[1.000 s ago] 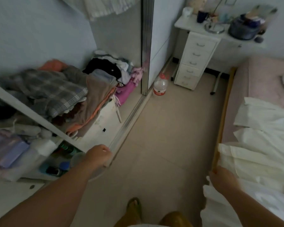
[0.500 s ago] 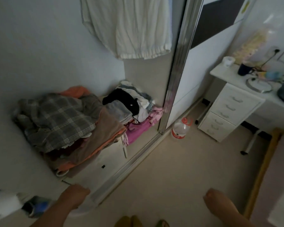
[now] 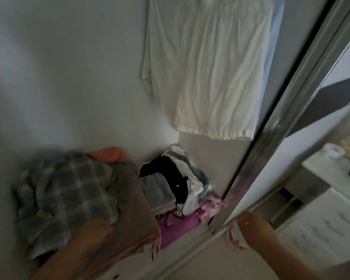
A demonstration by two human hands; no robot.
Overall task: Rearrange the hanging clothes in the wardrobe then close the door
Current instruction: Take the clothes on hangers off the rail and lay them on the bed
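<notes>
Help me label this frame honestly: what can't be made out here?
- Left hand, head view: motion-blurred, grip unreadable.
- Right hand, head view: fingers not visible, only a rounded end.
- White garment: top cut off by the upper edge, hanger unseen.
- Red-and-white container: mostly hidden behind the right arm.

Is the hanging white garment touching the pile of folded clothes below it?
Apart. In the head view the white garment ends at its hem, and bare wardrobe wall shows between the hem and the clothes pile.

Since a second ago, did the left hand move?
Yes. The left hand left the wardrobe's front edge and went inward, now over the plaid shirt on the clothes pile.
</notes>
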